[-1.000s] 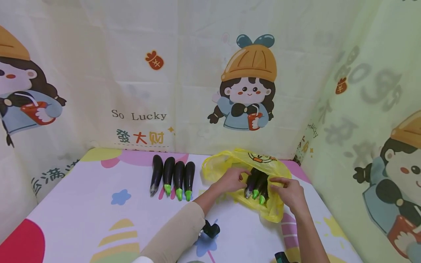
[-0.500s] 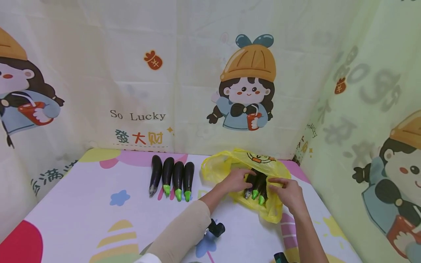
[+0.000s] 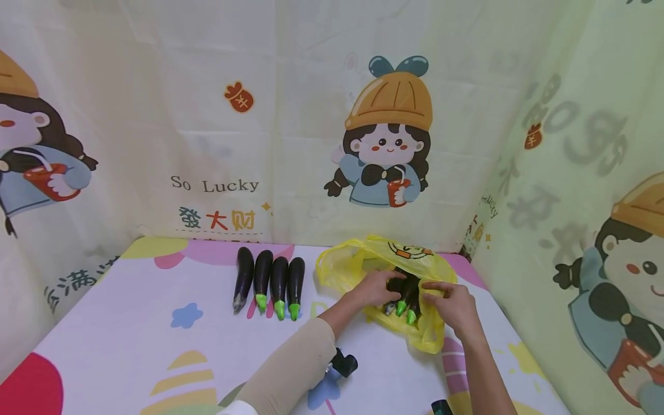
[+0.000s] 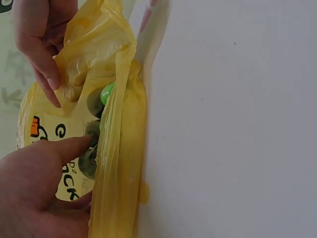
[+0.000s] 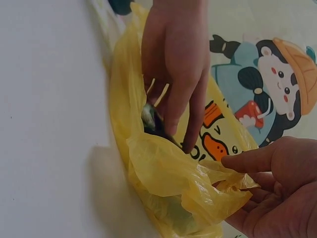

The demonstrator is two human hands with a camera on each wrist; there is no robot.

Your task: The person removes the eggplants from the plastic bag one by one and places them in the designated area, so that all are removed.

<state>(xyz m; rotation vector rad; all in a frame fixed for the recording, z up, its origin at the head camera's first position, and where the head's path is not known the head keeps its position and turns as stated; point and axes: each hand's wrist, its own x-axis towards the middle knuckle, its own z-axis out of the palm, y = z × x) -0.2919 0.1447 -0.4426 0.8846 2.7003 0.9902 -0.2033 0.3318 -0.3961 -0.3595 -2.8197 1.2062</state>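
Note:
A yellow plastic bag [image 3: 339, 265] lies with its mouth facing me, and dark purple eggplants [image 3: 411, 291] with green stem ends show inside. My left hand [image 3: 376, 288] reaches into the mouth and curls thumb and fingers round the leftmost eggplant [image 5: 151, 119]. Part of that hand is hidden behind the bag's rim in the left wrist view. At the mouth's right side, my right hand [image 3: 456, 305] pinches the bag's edge between thumb and fingers, as the right wrist view also shows.
Several eggplants [image 3: 279, 282] lie in a row on the patterned tabletop [image 3: 119, 323], left of the bag. A black device [image 3: 344, 363] sits by the left forearm, and another dark one [image 3: 441, 407] by the right. A printed curtain [image 3: 301, 115] closes off the back and sides.
My left hand has moved a little right and deeper into the bag, from beside the leftmost eggplant onto it. The right hand stays at the bag's edge.

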